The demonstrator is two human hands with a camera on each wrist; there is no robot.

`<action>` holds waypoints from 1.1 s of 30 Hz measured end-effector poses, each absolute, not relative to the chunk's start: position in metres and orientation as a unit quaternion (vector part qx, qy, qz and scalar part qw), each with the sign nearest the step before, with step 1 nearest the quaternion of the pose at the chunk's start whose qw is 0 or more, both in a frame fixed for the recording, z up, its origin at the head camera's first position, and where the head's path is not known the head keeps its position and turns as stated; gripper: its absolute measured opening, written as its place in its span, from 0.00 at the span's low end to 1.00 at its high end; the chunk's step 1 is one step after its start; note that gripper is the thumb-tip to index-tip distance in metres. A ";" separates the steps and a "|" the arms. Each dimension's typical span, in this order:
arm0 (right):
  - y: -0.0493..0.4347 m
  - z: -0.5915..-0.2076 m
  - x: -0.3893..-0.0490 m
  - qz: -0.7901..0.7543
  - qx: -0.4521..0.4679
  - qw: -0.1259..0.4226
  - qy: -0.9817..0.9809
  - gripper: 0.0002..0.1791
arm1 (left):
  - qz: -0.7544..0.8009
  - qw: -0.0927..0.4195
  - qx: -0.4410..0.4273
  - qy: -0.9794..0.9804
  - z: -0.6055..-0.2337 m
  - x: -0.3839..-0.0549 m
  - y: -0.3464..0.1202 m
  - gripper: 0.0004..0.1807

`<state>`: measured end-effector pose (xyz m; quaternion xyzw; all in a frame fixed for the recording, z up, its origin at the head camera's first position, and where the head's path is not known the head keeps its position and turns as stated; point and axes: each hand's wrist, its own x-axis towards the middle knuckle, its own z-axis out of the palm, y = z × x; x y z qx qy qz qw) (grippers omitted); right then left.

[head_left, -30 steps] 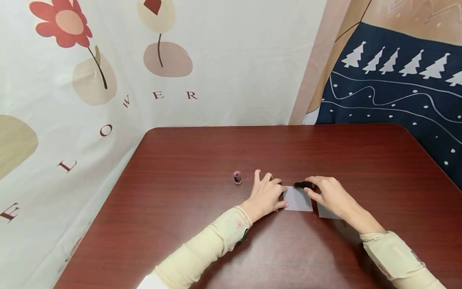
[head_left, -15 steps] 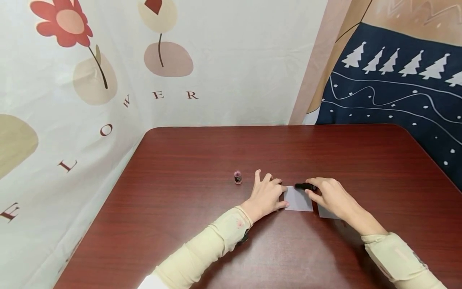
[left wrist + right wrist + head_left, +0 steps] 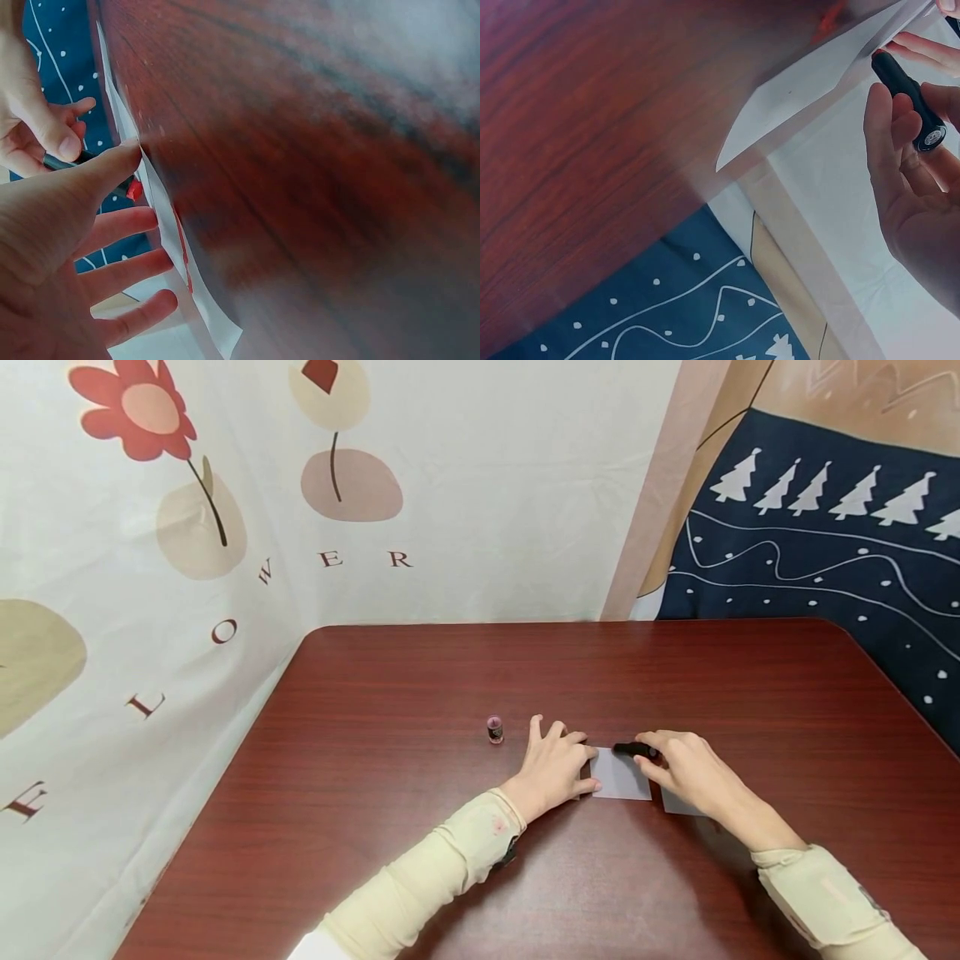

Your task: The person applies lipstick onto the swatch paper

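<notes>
My right hand [image 3: 686, 768] pinches a black lipstick [image 3: 907, 94] between thumb and fingers, holding it low over the far edge of a white card [image 3: 621, 777]. Its red tip [image 3: 135, 189] shows in the left wrist view. My left hand [image 3: 551, 768] rests on the left side of that card, thumb and fingers spread and mostly straight. A red streak [image 3: 183, 251] marks white paper beside the left fingers in the left wrist view. Under the right hand lies a second pale card [image 3: 681, 804], partly hidden.
A small cylindrical container [image 3: 495, 729] with a pinkish top and dark label stands to the left of the left hand. The reddish-brown table [image 3: 420, 677] reaches back to a white printed cloth [image 3: 487, 510] and a dark blue one [image 3: 810, 552].
The lipstick and right hand have shifted very slightly toward the near side. The left hand stays where it was on the card.
</notes>
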<state>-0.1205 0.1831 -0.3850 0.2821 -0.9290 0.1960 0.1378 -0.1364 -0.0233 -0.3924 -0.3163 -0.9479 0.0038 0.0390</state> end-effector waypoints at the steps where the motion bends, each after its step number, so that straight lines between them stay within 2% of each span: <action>1: 0.183 -0.385 -0.120 0.196 0.282 0.140 -0.929 0.12 | 0.003 0.039 -0.316 -0.948 -0.392 -0.136 -0.023 0.23; 33: 0.183 -0.386 -0.116 0.176 0.264 0.122 -0.940 0.12 | -0.021 0.055 -0.322 -0.945 -0.396 -0.139 -0.023 0.23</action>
